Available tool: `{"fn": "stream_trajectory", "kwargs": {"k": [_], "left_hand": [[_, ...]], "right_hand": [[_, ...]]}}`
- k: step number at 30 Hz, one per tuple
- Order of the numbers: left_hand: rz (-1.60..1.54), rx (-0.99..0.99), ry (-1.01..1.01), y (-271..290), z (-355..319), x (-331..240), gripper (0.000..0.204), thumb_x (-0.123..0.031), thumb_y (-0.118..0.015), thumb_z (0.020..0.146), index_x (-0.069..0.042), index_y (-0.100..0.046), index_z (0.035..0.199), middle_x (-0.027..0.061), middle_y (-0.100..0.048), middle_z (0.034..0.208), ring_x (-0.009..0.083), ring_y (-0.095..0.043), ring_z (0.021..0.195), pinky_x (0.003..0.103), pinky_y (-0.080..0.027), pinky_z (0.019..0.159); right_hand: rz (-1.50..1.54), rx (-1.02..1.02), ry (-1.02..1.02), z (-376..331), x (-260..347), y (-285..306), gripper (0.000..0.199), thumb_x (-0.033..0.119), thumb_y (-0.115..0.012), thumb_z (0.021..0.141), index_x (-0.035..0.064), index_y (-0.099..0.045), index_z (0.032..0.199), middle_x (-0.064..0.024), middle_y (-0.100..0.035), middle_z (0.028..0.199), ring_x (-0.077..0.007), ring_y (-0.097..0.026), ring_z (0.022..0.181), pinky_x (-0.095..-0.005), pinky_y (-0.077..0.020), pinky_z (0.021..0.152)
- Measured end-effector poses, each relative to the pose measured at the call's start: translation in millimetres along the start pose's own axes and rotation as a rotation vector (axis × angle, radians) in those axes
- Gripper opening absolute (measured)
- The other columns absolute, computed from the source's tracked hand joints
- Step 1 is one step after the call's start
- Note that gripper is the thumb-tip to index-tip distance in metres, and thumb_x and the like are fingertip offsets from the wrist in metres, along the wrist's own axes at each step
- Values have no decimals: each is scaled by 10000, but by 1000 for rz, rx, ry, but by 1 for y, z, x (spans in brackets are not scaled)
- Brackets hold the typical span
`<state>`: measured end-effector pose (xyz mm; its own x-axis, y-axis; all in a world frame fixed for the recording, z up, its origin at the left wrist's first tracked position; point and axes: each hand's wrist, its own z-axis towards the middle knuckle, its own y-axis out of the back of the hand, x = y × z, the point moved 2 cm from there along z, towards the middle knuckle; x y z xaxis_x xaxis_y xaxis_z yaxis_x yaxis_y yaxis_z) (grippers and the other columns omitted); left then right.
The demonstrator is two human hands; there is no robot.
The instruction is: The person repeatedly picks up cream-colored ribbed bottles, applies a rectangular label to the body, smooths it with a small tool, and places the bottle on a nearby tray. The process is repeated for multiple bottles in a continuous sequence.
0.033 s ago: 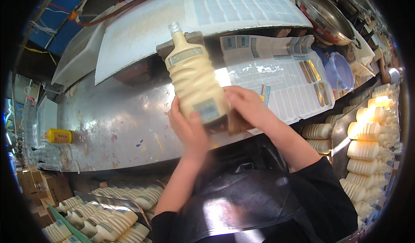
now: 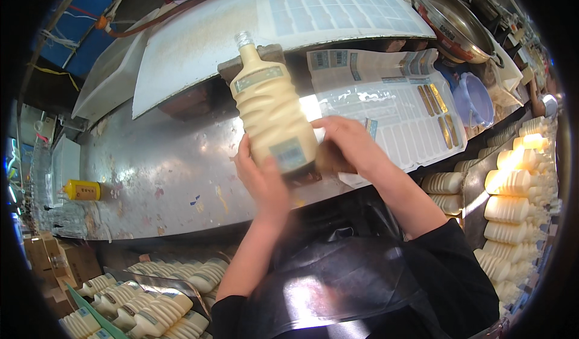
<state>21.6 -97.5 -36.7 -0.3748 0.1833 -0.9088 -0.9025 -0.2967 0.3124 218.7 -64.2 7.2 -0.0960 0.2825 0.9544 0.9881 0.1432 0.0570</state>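
Cream bottle (image 2: pixel 272 111), ribbed and filled with pale liquid, carries a neck band and a small blue label and is held tilted above the steel desk (image 2: pixel 157 176). One yellow bottle (image 2: pixel 82 189) lies far left. Left hand (image 2: pixel 263 182) cradles the base, fingers clamped; right hand (image 2: pixel 350 143) grips beside the label. Two label sheets (image 2: pixel 392 107) lie right.

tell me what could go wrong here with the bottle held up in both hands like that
1. The cream bottle is gripped only near its base by the left hand and right hand, so it might tip or slip.
2. Its neck seems uncapped, so contents could spill onto the label sheets.
3. A drop could strike the metal table edge.
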Motion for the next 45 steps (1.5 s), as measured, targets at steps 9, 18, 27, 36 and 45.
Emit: {"fn": "stream_trajectory", "kwargs": {"k": [9,18,27,36,45], "left_hand": [[150,3,25,0,6,-14,762,-419,-593,1020,78,-312,1524,243,-405,1505,346,-413,1410,451,-314,1181],[-104,39,82,0,12,-9,687,-289,-613,998,54,-313,1513,226,-452,1457,308,-452,1352,434,-342,1152],[-356,12,207,6,14,-1,536,-191,-639,984,15,-443,1437,177,-520,1363,262,-508,1263,405,-411,1092],[-646,32,345,22,24,5,314,-129,-537,1060,6,-588,1339,79,-634,1199,156,-583,1115,315,-472,1001],[-256,79,96,28,10,0,492,-296,-482,1052,22,-520,1426,156,-541,1309,260,-496,1269,415,-361,1121]], "right_hand": [[-540,-122,566,-22,41,-63,309,94,-573,942,5,-542,1237,-254,-598,1178,-443,-600,1092,-489,-489,938],[-588,-392,755,1,11,-35,323,42,-645,939,41,-547,1247,-189,-599,1156,-378,-621,1017,-426,-521,863],[-822,-176,1175,-37,25,-33,301,-14,-764,730,50,-707,1019,-115,-737,1015,-254,-729,870,-368,-591,736],[-1061,-6,1216,-49,47,-78,203,84,-678,722,41,-656,920,-80,-654,923,-228,-673,887,-359,-515,777],[-931,-377,752,-32,58,-41,188,165,-702,939,80,-649,1098,-129,-721,776,-324,-713,658,-394,-554,571]]}}
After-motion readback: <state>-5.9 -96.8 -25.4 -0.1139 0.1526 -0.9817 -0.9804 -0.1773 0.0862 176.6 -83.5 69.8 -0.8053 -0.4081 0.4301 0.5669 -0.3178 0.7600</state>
